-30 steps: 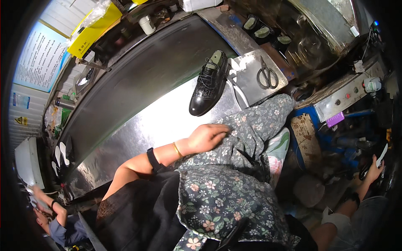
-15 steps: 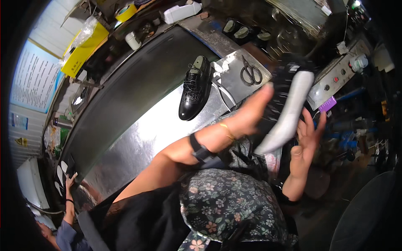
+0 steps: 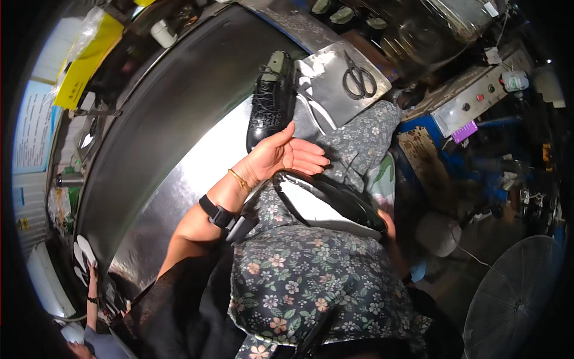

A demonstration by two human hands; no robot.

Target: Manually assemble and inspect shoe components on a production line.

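Right grip (image 3: 388, 226) clasps white-soled shoe (image 3: 320, 205); left grip (image 3: 286, 154) spread near edge of worktable (image 3: 173, 209).

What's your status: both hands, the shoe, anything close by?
Right hand grips one end of white-soled black shoe over floral apron. Left hand open by its other end, contact unclear. Black lace-up shoe just beyond left hand; scissors on metal sheet.

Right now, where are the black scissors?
In the head view, the black scissors lie right of centre near the top, on a shiny metal plate, just right of the white-handled tool and beyond your open left hand.
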